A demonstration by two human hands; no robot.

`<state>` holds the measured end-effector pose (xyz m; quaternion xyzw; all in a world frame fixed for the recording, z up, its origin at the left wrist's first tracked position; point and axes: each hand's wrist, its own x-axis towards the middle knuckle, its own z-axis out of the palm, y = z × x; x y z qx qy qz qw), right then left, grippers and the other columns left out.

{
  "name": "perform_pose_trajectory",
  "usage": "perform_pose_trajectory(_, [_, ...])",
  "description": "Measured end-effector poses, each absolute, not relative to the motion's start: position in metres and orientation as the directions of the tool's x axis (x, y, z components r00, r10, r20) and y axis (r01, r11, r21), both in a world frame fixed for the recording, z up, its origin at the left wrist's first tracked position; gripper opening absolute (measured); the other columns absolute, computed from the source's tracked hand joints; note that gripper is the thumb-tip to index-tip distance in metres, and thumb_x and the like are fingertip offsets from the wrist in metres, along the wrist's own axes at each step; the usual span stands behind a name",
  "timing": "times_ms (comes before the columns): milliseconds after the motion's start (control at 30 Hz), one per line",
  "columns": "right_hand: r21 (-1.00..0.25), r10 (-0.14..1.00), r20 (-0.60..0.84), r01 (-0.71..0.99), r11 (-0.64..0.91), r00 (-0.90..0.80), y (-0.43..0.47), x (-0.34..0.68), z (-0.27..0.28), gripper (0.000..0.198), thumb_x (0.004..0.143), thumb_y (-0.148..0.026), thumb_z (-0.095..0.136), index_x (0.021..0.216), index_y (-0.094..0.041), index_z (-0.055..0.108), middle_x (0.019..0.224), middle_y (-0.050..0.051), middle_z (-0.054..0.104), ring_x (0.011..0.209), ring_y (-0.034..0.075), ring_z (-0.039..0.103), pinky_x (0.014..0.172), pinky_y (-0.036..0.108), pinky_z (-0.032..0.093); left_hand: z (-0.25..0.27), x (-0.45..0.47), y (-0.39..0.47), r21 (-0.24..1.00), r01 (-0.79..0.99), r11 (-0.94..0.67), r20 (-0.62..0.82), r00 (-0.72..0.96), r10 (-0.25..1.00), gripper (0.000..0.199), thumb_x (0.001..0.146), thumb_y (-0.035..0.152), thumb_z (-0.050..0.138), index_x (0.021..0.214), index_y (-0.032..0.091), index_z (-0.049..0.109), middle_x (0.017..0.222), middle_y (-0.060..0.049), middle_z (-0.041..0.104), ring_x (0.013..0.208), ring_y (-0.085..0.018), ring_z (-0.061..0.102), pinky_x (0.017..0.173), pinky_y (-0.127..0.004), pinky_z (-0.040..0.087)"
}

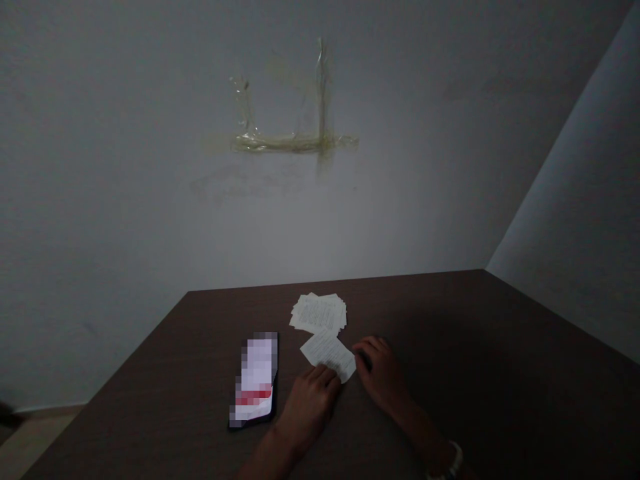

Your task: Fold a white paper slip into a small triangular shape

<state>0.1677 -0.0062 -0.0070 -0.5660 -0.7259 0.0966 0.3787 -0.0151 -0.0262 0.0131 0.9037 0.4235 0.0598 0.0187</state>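
A small printed paper slip (pixel 327 352) lies at an angle on the table in front of me. My left hand (pixel 311 401) has its fingers curled down over the slip's near edge, the fingertips partly hidden. At the slip's right corner is my right hand (pixel 383 372), its fingers bent and the thumb held apart from them with a dark gap between. Just beyond, a loose pile of similar printed paper slips (pixel 319 312) is fanned unevenly, its near edge meeting the single slip.
A phone (pixel 257 373) with a lit, blurred screen lies left of my left hand. The dark brown table (pixel 450 320) reaches back to a grey wall (pixel 410 167) bearing strips of old clear tape (pixel 285 144). Another wall stands along the right.
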Motion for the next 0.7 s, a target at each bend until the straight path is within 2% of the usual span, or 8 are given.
perform_pose_trajectory(100, [-0.561,0.892,0.437,0.742,0.368,-0.113,-0.007,0.166,-0.007,0.020,0.083,-0.009,0.050,0.091,-0.021,0.065,0.096,0.005,0.062,0.095,0.022,0.054,0.086,0.035,0.043,0.009,-0.021,-0.030,0.110,0.728,-0.676,0.136,0.663,0.736,0.019,0.091,0.009,0.045,0.088,0.019,0.060,0.095,-0.004,0.065,0.088,-0.020,0.059,0.077,-0.030,0.048])
perform_pose_trajectory(267, [-0.520,0.894,0.407,0.757,0.396,-0.188,-0.009,0.164,-0.006,0.023,0.083,-0.010,0.052,0.097,-0.023,0.066,0.100,0.005,0.061,0.097,0.022,0.053,0.089,0.036,0.042,0.005,-0.030,-0.035,0.246,0.662,-0.708,0.245,0.665,0.706,0.018,0.094,0.016,0.042,0.093,0.019,0.060,0.096,-0.005,0.064,0.092,-0.021,0.059,0.082,-0.032,0.048])
perform_pose_trajectory(433, [-0.487,0.892,0.394,0.773,0.406,-0.220,-0.008,0.163,-0.006,0.030,0.082,-0.010,0.053,0.105,-0.024,0.066,0.107,0.006,0.060,0.101,0.023,0.052,0.091,0.037,0.041,0.008,-0.033,-0.035,0.320,0.636,-0.702,0.280,0.644,0.712,0.018,0.093,0.019,0.045,0.090,0.019,0.062,0.095,-0.006,0.064,0.093,-0.021,0.058,0.085,-0.034,0.048])
perform_pose_trajectory(600, [-0.462,0.888,0.377,0.778,0.426,-0.262,-0.006,0.164,-0.010,0.036,0.078,-0.009,0.054,0.108,-0.024,0.066,0.112,0.006,0.059,0.104,0.024,0.050,0.093,0.039,0.041,0.002,-0.033,-0.031,0.295,0.650,-0.700,0.336,0.615,0.713,0.019,0.092,0.017,0.044,0.089,0.018,0.063,0.091,-0.006,0.063,0.087,-0.022,0.059,0.080,-0.037,0.051])
perform_pose_trajectory(700, [-0.463,0.884,0.381,0.771,0.437,-0.272,-0.005,0.165,-0.012,0.035,0.076,-0.009,0.056,0.106,-0.024,0.067,0.111,0.006,0.059,0.104,0.024,0.050,0.093,0.040,0.040,-0.004,-0.034,-0.028,0.257,0.693,-0.674,0.386,0.565,0.729,0.019,0.091,0.015,0.044,0.096,0.017,0.062,0.102,-0.009,0.064,0.095,-0.025,0.060,0.083,-0.042,0.052])
